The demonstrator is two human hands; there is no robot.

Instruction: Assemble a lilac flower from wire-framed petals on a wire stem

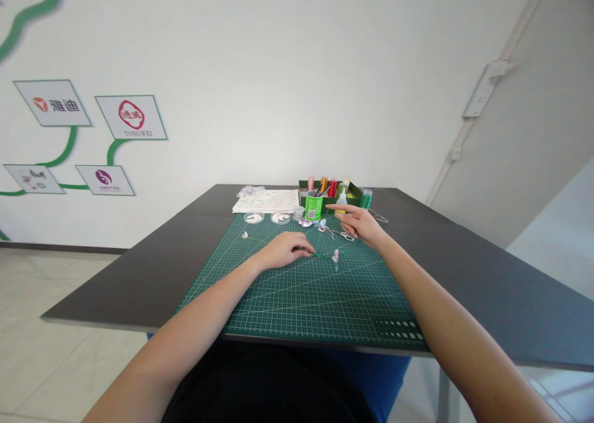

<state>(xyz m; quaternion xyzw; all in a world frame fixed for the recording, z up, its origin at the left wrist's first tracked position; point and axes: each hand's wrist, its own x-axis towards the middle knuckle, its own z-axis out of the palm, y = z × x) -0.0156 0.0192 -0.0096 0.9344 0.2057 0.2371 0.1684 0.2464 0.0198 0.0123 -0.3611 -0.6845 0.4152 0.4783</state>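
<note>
My left hand (286,250) is closed in a pinch on the thin green stem of an artificial flower (335,256), whose pale purple head points right, just above the mat. A small white flower (245,235) on a thin yellowish stem lies to the left, its stem running toward that hand. My right hand (356,221) is raised with its index finger stretched out to the left and the other fingers loosely bent, apparently holding nothing. Its fingertip is in front of a squeeze bottle (342,199). Below that hand lie the scissors (343,234), beside pale purple and blue petal pieces (320,224).
The green cutting mat (297,311) lies on a dark table (464,281). At the back stand a green can (314,208) holding tools, a dark green box (355,191) with coloured thread spools, two shallow dishes (253,217), a small cup (298,213) and white sheets (269,200).
</note>
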